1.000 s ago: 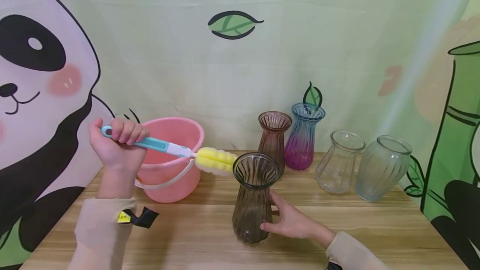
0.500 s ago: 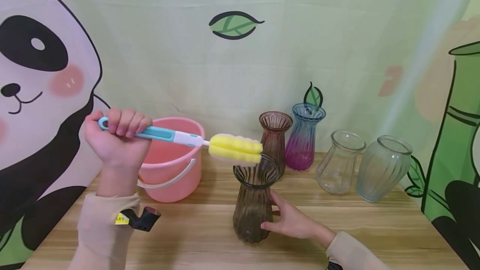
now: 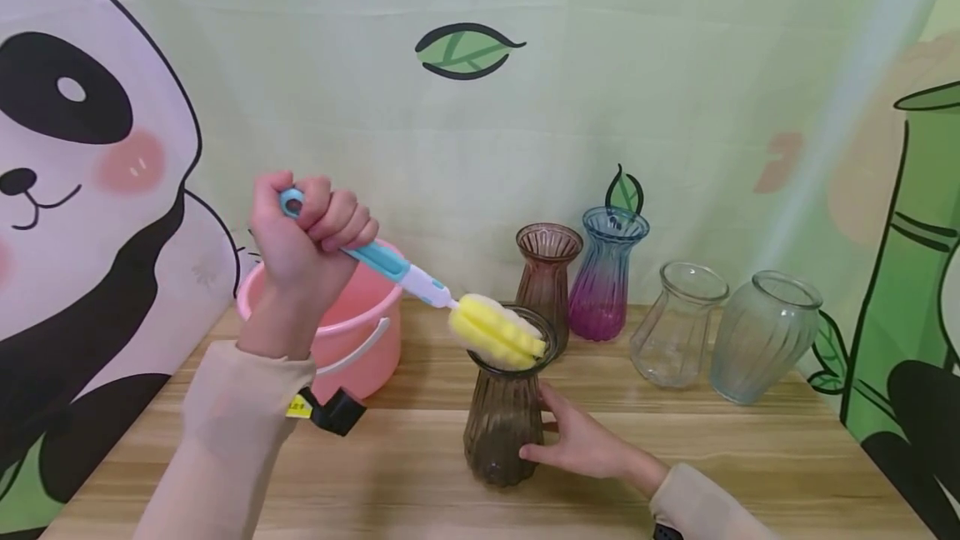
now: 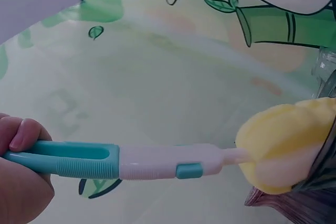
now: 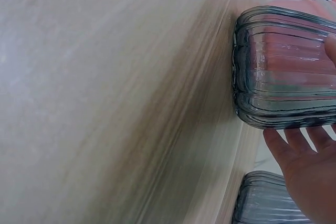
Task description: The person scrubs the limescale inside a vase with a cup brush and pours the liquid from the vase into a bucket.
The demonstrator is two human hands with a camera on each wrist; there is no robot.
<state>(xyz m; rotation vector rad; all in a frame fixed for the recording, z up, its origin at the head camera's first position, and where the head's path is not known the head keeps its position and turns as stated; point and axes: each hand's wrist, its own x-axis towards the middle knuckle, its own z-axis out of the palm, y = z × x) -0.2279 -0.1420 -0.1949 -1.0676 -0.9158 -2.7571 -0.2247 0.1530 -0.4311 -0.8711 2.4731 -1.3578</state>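
The handle of the sponge brush (image 3: pixel 423 283) is gripped by the left hand (image 3: pixel 311 227), with the fingers curled round its blue upper part. The dark ribbed vase (image 3: pixel 499 433) is held low on its body by the right hand (image 3: pixel 585 440), between the thumb and the fingers. The brush is slanted down to the right, and its yellow sponge head (image 3: pixel 495 332) is placed at the mouth of this vase, where its tip seems to be within the rim. The vase is stood upright on the wooden table (image 3: pixel 420 457).

The brush may be judged light, with a stiff handle and a soft head which can be squeezed by a narrow neck (so a hold far back on the handle seems suitable). The vase looks to be of glass, therefore rather heavy, fragile, and slippery if wet; it would best be steadied round the lower body, not by the flared rim.

Inside the dark vase, apart from the sponge, nothing can be made out through the tinted wall. The pink bucket (image 3: pixel 375 369) is partly hidden by the left arm, so its contents cannot be told. Farther back, the brown vase (image 3: pixel 546 280) and the blue-and-purple vase (image 3: pixel 602 294) are seen, and to the right the clear vase (image 3: pixel 669 348) and the pale ribbed vase (image 3: pixel 765 348); no contents can be made out in them.
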